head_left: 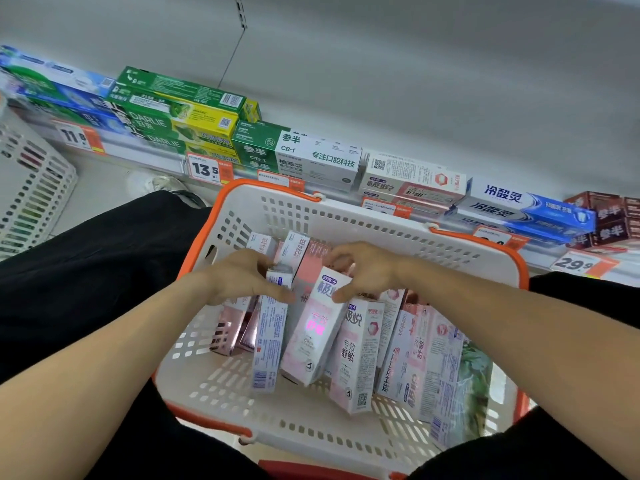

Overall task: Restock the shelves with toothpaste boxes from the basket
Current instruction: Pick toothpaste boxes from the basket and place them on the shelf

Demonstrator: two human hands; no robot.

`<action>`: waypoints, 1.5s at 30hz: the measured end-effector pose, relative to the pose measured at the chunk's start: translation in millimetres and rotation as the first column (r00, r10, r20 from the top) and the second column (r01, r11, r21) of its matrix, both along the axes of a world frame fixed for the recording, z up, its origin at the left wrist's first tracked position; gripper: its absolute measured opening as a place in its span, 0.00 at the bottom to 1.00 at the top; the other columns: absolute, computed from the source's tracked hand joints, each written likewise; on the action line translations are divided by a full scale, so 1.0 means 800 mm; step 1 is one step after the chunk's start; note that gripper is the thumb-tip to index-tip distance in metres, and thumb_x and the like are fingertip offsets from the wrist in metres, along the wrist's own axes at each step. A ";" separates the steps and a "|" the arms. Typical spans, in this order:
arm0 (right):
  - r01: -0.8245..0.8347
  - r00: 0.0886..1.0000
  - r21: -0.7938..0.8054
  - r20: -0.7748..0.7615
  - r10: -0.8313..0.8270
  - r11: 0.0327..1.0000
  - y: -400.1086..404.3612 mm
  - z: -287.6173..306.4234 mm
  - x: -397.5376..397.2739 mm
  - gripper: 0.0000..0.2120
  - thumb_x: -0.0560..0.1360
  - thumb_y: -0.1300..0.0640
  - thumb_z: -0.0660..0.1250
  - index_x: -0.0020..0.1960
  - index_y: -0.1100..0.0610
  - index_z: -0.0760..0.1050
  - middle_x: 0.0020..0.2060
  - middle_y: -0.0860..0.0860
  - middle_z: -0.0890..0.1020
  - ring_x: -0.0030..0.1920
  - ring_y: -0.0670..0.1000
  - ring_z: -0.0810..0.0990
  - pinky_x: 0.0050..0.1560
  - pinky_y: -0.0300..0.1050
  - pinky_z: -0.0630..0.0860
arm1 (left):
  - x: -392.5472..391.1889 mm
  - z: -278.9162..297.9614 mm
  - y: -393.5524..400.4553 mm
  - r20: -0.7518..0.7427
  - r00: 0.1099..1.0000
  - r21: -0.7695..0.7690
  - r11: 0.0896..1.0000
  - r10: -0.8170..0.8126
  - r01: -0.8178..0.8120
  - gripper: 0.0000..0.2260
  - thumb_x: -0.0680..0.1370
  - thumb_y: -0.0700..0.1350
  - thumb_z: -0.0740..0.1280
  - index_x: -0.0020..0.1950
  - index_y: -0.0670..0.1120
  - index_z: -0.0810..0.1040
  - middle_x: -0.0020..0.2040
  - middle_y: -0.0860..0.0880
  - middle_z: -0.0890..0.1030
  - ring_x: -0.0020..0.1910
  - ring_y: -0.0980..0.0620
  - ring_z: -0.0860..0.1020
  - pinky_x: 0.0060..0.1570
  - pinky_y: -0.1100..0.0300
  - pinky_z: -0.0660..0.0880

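Both hands (304,275) grip pink boxes (360,355) in basket (346,434).

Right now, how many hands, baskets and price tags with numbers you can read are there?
Hands: 2, the left hand holding a white toothpaste box and the right hand pinching a pink toothpaste box
Baskets: 2, the orange-rimmed basket and the white basket
Readable price tags: 3, the 11.8 tag, the 13.5 tag and the 29.9 tag
Total: 7
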State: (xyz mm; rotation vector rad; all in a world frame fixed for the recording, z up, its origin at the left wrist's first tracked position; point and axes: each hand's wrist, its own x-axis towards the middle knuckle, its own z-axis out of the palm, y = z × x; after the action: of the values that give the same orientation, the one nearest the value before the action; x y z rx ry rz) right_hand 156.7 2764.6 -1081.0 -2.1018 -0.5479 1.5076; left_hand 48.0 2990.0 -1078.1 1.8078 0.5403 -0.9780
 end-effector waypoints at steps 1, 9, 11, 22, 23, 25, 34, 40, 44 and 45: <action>-0.002 1.000 -0.009 -0.020 0.002 1.000 -0.006 0.004 0.006 0.30 0.70 0.61 0.79 0.68 0.53 0.73 0.54 0.44 0.79 0.52 0.46 0.79 0.39 0.30 0.74 | 0.001 0.006 0.000 0.005 0.999 -0.043 0.998 0.042 -0.042 0.25 0.61 0.51 0.84 0.54 0.45 0.83 0.47 0.50 0.87 0.51 0.50 0.85 0.56 0.54 0.79; -0.072 0.997 -0.120 -0.016 0.071 0.990 -0.048 0.021 0.022 0.28 0.72 0.54 0.78 0.70 0.50 0.74 0.62 0.50 0.79 0.51 0.52 0.82 0.59 0.50 0.79 | 0.014 0.014 -0.008 0.042 0.936 -0.104 0.933 0.349 -0.343 0.31 0.69 0.60 0.77 0.66 0.47 0.75 0.50 0.46 0.87 0.50 0.47 0.85 0.51 0.47 0.82; -0.061 0.998 -0.125 -0.026 0.058 0.990 -0.055 0.017 0.014 0.29 0.74 0.55 0.76 0.73 0.51 0.71 0.66 0.51 0.76 0.59 0.54 0.80 0.57 0.47 0.80 | 0.019 0.014 -0.016 0.036 0.910 -0.078 0.909 0.413 -0.409 0.21 0.74 0.55 0.74 0.62 0.45 0.78 0.48 0.44 0.87 0.48 0.45 0.86 0.49 0.44 0.83; -0.149 0.988 -0.159 0.023 0.155 0.976 -0.070 0.017 -0.006 0.42 0.65 0.45 0.81 0.74 0.50 0.67 0.69 0.47 0.76 0.68 0.52 0.74 0.72 0.52 0.68 | 0.018 0.022 -0.026 -0.048 0.747 -0.057 0.745 0.663 -0.665 0.27 0.71 0.70 0.68 0.54 0.47 0.80 0.38 0.45 0.86 0.36 0.47 0.86 0.33 0.53 0.83; -0.179 0.982 -0.173 0.021 0.186 0.968 -0.074 0.019 -0.005 0.40 0.65 0.47 0.82 0.73 0.52 0.69 0.68 0.47 0.77 0.68 0.52 0.74 0.71 0.50 0.69 | 0.017 0.023 -0.025 -0.050 0.749 -0.070 0.745 0.661 -0.663 0.27 0.70 0.70 0.68 0.53 0.48 0.81 0.38 0.45 0.86 0.37 0.47 0.86 0.34 0.53 0.83; -0.204 0.965 -0.231 0.114 0.234 0.951 -0.089 0.028 -0.001 0.36 0.66 0.51 0.82 0.70 0.54 0.72 0.65 0.49 0.78 0.65 0.53 0.76 0.67 0.49 0.72 | 0.018 0.024 -0.027 -0.050 0.759 -0.093 0.754 0.649 -0.650 0.27 0.71 0.69 0.68 0.54 0.48 0.81 0.39 0.45 0.87 0.37 0.47 0.86 0.35 0.53 0.83; -0.272 0.881 -0.399 0.262 0.393 0.876 -0.191 0.046 -0.021 0.41 0.63 0.53 0.83 0.72 0.50 0.67 0.64 0.51 0.77 0.63 0.54 0.76 0.58 0.45 0.74 | 0.038 0.037 -0.107 -0.075 0.879 -0.152 0.866 0.470 -0.476 0.21 0.74 0.61 0.73 0.54 0.45 0.81 0.41 0.44 0.86 0.44 0.44 0.86 0.46 0.46 0.84; -0.203 0.874 -0.362 0.352 0.335 0.910 -0.223 0.054 -0.037 0.37 0.65 0.41 0.80 0.69 0.53 0.72 0.55 0.47 0.73 0.58 0.50 0.72 0.56 0.42 0.70 | 0.040 0.040 -0.137 -0.081 0.916 -0.090 0.913 0.392 -0.399 0.20 0.76 0.61 0.69 0.52 0.44 0.82 0.41 0.44 0.87 0.38 0.46 0.86 0.37 0.52 0.83; -0.210 0.934 -0.317 0.215 0.286 0.925 -0.230 0.083 -0.023 0.28 0.62 0.42 0.82 0.56 0.47 0.74 0.54 0.45 0.75 0.55 0.50 0.75 0.56 0.44 0.76 | 0.044 0.043 -0.144 -0.020 0.944 -0.020 0.944 0.330 -0.330 0.19 0.77 0.63 0.66 0.46 0.46 0.81 0.35 0.48 0.85 0.37 0.47 0.81 0.46 0.53 0.77; -0.223 0.934 -0.320 0.202 0.296 0.921 -0.231 0.090 -0.021 0.26 0.63 0.43 0.82 0.54 0.47 0.73 0.54 0.45 0.76 0.54 0.49 0.75 0.55 0.44 0.76 | 0.046 0.046 -0.147 -0.016 0.947 -0.027 0.947 0.321 -0.321 0.18 0.77 0.62 0.66 0.45 0.47 0.80 0.34 0.48 0.84 0.36 0.47 0.80 0.45 0.53 0.76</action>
State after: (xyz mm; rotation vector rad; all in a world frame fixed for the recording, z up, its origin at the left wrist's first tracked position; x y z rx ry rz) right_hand 140.3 2579.6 -1009.3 -2.5546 -0.7634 1.5576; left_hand 84.5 2872.4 -1041.6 1.6238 0.7960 -0.7677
